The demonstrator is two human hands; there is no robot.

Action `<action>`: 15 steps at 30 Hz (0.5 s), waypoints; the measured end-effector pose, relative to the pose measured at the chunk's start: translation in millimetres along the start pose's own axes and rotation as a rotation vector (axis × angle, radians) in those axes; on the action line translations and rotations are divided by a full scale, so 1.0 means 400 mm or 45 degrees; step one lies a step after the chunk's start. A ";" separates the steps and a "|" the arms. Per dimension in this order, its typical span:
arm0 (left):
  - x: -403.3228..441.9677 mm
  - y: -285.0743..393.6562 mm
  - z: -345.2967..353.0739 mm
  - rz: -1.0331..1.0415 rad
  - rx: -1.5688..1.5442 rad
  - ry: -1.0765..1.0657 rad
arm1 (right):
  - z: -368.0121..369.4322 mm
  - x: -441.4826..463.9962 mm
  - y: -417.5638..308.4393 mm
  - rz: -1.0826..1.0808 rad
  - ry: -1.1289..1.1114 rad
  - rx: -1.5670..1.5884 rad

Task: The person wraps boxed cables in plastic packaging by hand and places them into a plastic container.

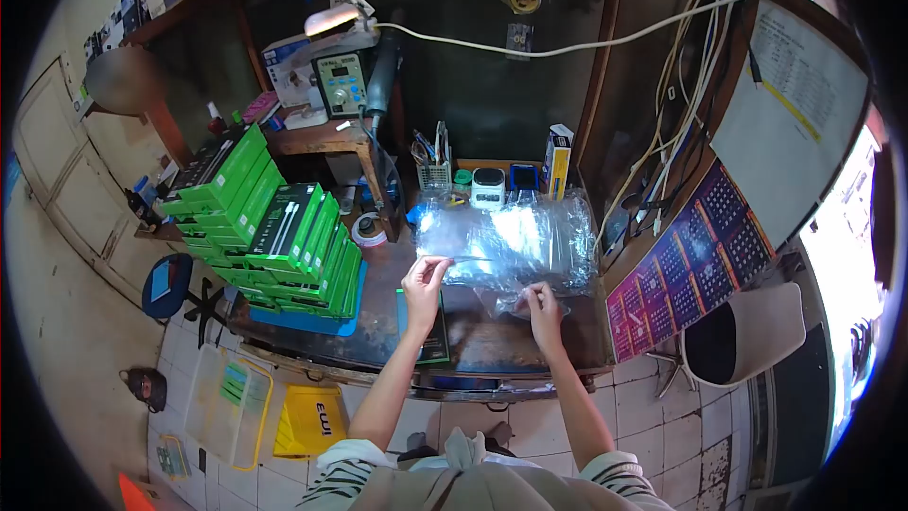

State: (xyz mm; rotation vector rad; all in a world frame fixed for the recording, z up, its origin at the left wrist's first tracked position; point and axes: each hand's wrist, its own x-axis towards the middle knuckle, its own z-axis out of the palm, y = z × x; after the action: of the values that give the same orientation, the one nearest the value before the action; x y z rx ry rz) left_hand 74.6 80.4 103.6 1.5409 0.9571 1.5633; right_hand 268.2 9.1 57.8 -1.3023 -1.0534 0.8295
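Clear plastic wrapping lies shiny and crinkled over the back right of the dark desk. My left hand pinches its front left edge between thumb and fingers. On the right, my right hand is closed on a bunched part of the same plastic near its front edge. Partly under my left forearm is a flat dark box with a green edge. Tall stacks of green and black boxes stand on a blue mat to the left of my hands.
Behind the plastic stand a white device, a pen basket and a yellow-blue box. A soldering station sits on a small shelf. Cables hang at the right. A yellow container and a chair are on the floor.
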 end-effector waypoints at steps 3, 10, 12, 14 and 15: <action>0.002 0.036 -0.041 -0.105 0.033 -0.071 | 0.066 -0.058 -0.012 -0.030 0.059 -0.054; -0.022 0.077 -0.163 0.051 0.149 -0.297 | 0.191 -0.101 -0.137 -0.327 -0.046 -0.074; -0.022 0.076 -0.187 0.176 0.296 -0.385 | 0.231 -0.111 -0.187 -0.481 -0.115 0.002; -0.026 0.075 -0.212 0.274 0.343 -0.419 | 0.272 -0.133 -0.234 -0.444 -0.095 -0.140; -0.024 0.075 -0.223 0.391 0.391 -0.436 | 0.293 -0.140 -0.248 -0.426 -0.087 -0.280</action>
State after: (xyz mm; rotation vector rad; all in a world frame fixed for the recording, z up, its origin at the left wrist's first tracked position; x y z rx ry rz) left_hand -14.2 57.0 125.5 2.1744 0.8184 1.3266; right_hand 131.2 -14.7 143.4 -1.2381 -1.4026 0.5181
